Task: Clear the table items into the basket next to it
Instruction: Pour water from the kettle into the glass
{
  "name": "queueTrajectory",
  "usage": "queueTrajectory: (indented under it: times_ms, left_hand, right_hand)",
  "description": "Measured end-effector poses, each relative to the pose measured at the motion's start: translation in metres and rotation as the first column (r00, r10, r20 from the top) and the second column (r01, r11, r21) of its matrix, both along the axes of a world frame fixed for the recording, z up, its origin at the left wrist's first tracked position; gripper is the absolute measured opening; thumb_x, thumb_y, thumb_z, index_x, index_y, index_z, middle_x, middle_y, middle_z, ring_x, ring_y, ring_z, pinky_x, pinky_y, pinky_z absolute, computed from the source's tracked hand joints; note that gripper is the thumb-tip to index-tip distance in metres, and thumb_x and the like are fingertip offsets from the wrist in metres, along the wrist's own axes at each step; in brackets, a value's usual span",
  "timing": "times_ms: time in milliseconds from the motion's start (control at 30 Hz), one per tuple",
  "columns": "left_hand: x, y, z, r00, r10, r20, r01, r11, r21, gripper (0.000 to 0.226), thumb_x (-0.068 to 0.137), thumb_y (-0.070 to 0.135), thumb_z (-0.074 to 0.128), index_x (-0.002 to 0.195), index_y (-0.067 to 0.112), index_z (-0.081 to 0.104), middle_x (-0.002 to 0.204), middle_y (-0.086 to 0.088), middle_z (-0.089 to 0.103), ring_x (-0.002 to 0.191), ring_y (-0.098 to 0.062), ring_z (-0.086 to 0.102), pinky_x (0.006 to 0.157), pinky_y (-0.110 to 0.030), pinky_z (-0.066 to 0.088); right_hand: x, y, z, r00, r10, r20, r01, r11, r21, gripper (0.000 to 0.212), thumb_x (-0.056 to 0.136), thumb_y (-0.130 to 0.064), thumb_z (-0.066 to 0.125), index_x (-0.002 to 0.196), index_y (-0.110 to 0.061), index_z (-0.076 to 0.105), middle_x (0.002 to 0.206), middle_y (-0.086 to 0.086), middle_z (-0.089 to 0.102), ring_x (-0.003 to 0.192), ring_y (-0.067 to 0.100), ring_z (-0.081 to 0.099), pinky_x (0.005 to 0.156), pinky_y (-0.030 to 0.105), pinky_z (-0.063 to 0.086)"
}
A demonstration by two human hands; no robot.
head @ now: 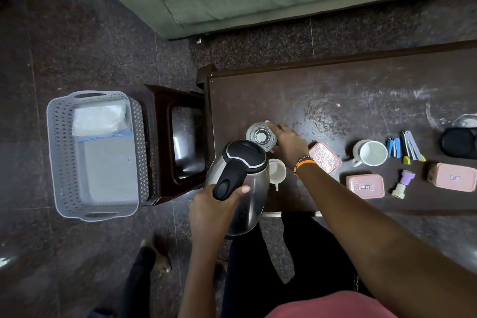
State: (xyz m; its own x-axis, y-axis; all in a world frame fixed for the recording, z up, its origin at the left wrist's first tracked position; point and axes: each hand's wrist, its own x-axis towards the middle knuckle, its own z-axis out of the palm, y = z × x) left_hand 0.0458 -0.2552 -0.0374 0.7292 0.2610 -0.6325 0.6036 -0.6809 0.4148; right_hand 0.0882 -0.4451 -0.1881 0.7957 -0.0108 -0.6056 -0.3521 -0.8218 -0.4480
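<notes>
1. Two bare hands were at work: the left hand (210,204) had its fingers (242,190) clenched round the black handle of one stainless-steel electric kettle with a black lid (238,183), held tilted off the near-left corner of the dark brown wooden table (335,100).
2. The right hand (289,139) had its fingers wrapped against the side of one clear drinking glass (260,135) standing on the table; the grip looked closed on it.
3. Two white ceramic mugs stood on the table: one small white mug (277,171) just beside the kettle, one larger white mug (371,153) further right.
4. Three pink rectangular plastic lidded boxes lay there: one (325,157) by the right wrist, one (365,186) near the front edge, one (453,177) at far right.
5. One blue stapler (394,147), one purple-capped small stamp-like piece (402,184) and one black round base (459,143) also lay on the table.
6. One grey perforated plastic basket (62,162) sat on the floor, well apart to the left, holding one clear zip bag (99,117).
</notes>
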Motion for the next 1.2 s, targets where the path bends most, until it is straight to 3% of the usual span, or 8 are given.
queueTrajectory:
  times_ms: [367,633,967,1200]
  left_hand:
    - [0.0048,-0.0028,0.0006,0.998,-0.054,0.022,0.053,0.998,0.027,0.054,0.054,0.062,0.075,0.056,0.012,0.053,0.048,0.004,0.053,0.051,-0.011,0.052,0.051,-0.026,0.040]
    - [0.0079,-0.0041,-0.0017,0.997,-0.078,0.014,0.077,0.996,0.045,0.058,0.056,0.059,0.077,0.046,0.016,0.040,0.039,0.007,0.039,0.044,-0.010,0.041,0.046,-0.027,0.035]
    - [0.0078,-0.0048,0.0011,0.995,-0.094,0.010,0.094,0.995,0.038,0.061,0.058,0.058,0.076,0.045,0.017,0.034,0.037,0.010,0.039,0.041,-0.007,0.036,0.046,-0.026,0.034]
    - [0.0070,-0.0050,0.0016,0.996,-0.092,0.009,0.091,0.995,0.036,0.059,0.058,0.059,0.076,0.046,0.016,0.038,0.037,0.014,0.045,0.042,-0.009,0.041,0.046,-0.025,0.034]
  right_hand:
    - [0.0063,0.0010,0.0009,0.995,-0.101,-0.021,0.101,0.994,0.029,0.064,0.081,-0.021,0.065,0.139,-0.031,0.039,0.128,0.006,0.053,0.113,0.034,0.059,0.090,0.045,0.052]
    - [0.0069,-0.0005,-0.0007,0.995,-0.097,-0.019,0.097,0.995,0.018,0.065,0.080,-0.023,0.066,0.138,-0.033,0.039,0.125,0.007,0.056,0.111,0.033,0.060,0.087,0.043,0.051]
    - [0.0085,0.0012,0.0001,0.994,-0.105,-0.034,0.105,0.994,0.008,0.062,0.082,-0.024,0.065,0.138,-0.032,0.040,0.125,0.008,0.058,0.112,0.033,0.060,0.090,0.044,0.052]
    - [0.0090,0.0024,0.0007,0.993,-0.112,-0.042,0.111,0.994,-0.009,0.066,0.079,-0.023,0.068,0.138,-0.033,0.039,0.124,0.007,0.058,0.113,0.032,0.060,0.089,0.043,0.051]
